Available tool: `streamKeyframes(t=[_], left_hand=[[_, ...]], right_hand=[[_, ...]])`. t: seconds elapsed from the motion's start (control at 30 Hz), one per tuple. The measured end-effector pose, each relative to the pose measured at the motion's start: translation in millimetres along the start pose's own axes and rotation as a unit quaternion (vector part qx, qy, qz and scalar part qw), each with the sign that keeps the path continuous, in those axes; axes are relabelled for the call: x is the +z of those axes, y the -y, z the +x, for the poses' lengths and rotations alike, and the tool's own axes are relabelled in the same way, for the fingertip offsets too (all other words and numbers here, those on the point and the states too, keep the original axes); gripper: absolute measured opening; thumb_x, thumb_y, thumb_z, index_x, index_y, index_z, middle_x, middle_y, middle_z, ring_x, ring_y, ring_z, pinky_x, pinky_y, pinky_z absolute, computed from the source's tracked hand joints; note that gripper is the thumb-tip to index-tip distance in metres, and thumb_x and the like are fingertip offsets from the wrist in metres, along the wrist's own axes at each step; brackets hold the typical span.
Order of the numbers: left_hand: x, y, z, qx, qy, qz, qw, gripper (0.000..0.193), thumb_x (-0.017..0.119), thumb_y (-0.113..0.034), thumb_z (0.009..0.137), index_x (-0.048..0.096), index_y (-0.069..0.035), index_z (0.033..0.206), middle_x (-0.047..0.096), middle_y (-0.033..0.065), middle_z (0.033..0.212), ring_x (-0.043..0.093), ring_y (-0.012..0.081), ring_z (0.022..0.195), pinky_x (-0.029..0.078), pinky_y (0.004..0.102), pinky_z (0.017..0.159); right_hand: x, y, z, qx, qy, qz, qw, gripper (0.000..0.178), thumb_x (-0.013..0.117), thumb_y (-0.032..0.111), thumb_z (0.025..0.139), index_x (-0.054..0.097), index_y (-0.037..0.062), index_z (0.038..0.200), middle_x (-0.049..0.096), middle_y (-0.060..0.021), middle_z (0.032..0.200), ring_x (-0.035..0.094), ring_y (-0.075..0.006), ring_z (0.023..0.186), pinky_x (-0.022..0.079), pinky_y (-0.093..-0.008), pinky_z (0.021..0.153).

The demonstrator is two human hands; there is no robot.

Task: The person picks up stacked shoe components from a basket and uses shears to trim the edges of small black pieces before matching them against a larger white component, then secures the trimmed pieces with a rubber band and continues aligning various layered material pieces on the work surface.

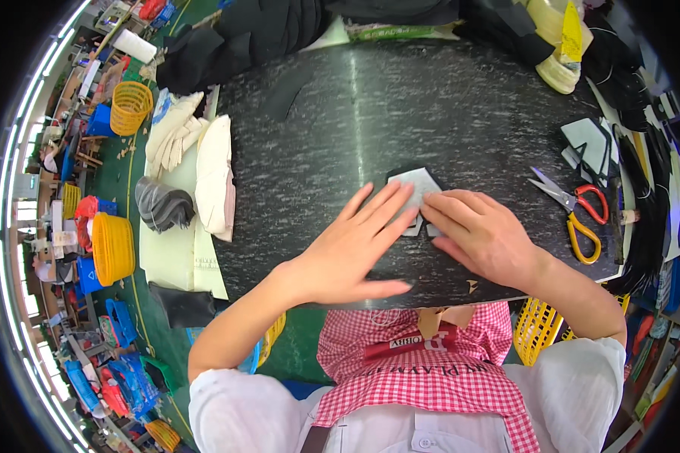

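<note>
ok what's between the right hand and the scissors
Only the dark speckled tabletop lies between the right hand and the scissors, as the head view shows.

Floor (121, 170): green, with thin yellow markings.
Bench (302, 151): black top, pale-flecked, a streak of reflected light running down it.
Strip lights (0, 264): long, white, curving along the far left.
Windows (27, 213): bright panes beside them, small.
Left background: crowded, yellow plastic baskets (113, 249) standing near blue bins (89, 275).
</note>
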State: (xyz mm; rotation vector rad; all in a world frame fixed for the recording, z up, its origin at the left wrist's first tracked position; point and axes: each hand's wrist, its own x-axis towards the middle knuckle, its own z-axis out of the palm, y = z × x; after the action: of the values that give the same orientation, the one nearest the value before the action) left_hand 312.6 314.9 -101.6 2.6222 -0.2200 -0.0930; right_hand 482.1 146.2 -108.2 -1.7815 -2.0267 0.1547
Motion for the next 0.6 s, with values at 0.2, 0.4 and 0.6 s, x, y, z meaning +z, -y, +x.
streamKeyframes(t=[0.2, 0.4, 0.6], left_hand=[[-5, 1, -18, -0.176, -0.269, -0.22, 0.921, 0.016, 0.053, -0.011, 0.089, 0.066, -0.003, 0.093, 0.062, 0.0111, 0.098, 0.058, 0.0175, 0.095, 0.045, 0.026, 0.081], [-2, -5, 39, -0.21, -0.185, -0.629, 0.725, 0.044, 0.044, -0.016, 0.095, 0.036, 0.003, 0.134, 0.045, 0.0144, 0.13, 0.054, 0.0202, 0.11, 0.045, 0.0337, 0.094], [-13, -37, 182, -0.082, -0.086, -0.634, 0.764, 0.034, 0.051, -0.01, 0.091, 0.048, 0.003, 0.123, 0.057, 0.0091, 0.116, 0.057, 0.0138, 0.103, 0.045, 0.0277, 0.089]], right_hand=[[0, -9, 18, -0.017, -0.055, -0.027, 0.998, 0.039, 0.067, 0.018, 0.072, 0.053, -0.0002, 0.104, 0.053, -0.0147, 0.108, 0.053, -0.0273, 0.101, 0.047, -0.0337, 0.081], [-7, -33, 14, -0.055, -0.074, -0.129, 0.987, 0.023, 0.056, 0.014, 0.073, 0.056, -0.0004, 0.091, 0.056, -0.0105, 0.093, 0.056, -0.0209, 0.09, 0.048, -0.0314, 0.071], [-79, -38, -61, 0.169, -0.27, -0.061, 0.946, 0.046, 0.058, 0.011, 0.079, 0.049, 0.0021, 0.123, 0.049, -0.0113, 0.123, 0.051, -0.0258, 0.108, 0.039, -0.0393, 0.094]])
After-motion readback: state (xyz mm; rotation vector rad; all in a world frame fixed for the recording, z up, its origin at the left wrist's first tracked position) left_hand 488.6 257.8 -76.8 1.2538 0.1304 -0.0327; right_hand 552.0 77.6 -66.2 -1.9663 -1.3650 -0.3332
